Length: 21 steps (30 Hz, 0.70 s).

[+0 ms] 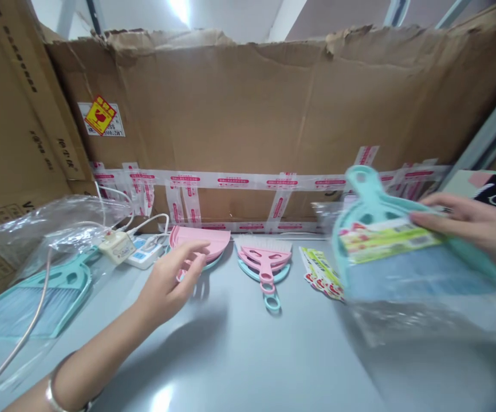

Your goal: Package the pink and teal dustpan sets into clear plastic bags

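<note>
On the right, my right hand grips a teal dustpan and brush set in a clear plastic bag, blurred by motion. A green and yellow printed label shows across its front. My left hand is raised over the table with its fingers apart and nothing in them. Just behind it lie stacked dustpans, pink above teal. Pink and teal hand brushes are stacked in the middle, handles toward me. Beside them sits a fanned pile of printed cards.
Another bagged teal dustpan set lies at left, with a cable across it. A power strip and a cream adapter stand by the cardboard back wall. A cardboard box borders the left of the grey table.
</note>
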Tool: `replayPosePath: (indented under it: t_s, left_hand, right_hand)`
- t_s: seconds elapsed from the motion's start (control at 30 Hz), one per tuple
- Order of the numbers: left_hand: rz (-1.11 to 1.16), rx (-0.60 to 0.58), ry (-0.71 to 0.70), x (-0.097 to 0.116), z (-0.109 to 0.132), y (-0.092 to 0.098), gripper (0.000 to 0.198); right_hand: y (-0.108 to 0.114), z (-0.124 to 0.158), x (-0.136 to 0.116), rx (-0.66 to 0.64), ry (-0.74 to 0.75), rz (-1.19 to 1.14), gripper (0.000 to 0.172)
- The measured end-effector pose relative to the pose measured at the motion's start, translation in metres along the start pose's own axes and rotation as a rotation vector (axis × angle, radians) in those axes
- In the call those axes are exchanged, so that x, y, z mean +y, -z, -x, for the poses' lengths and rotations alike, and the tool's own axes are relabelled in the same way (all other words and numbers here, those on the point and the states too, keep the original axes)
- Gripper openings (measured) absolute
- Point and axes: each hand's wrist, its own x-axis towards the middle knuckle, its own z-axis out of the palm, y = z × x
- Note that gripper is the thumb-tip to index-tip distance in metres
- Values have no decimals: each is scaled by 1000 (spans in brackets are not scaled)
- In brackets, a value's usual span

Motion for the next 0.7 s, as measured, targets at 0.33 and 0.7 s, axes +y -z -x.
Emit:
replayPosePath:
  t_s: [0.33,0.7]
  left_hand:
    - [710,-150,751,10,2,-15,41]
    - [787,239,638,-13,-5,-15,41]
  right_hand:
    - [-163,24,-114,-463,478,-210,27]
    - [-188,63,-80,-145,573,-432,18]
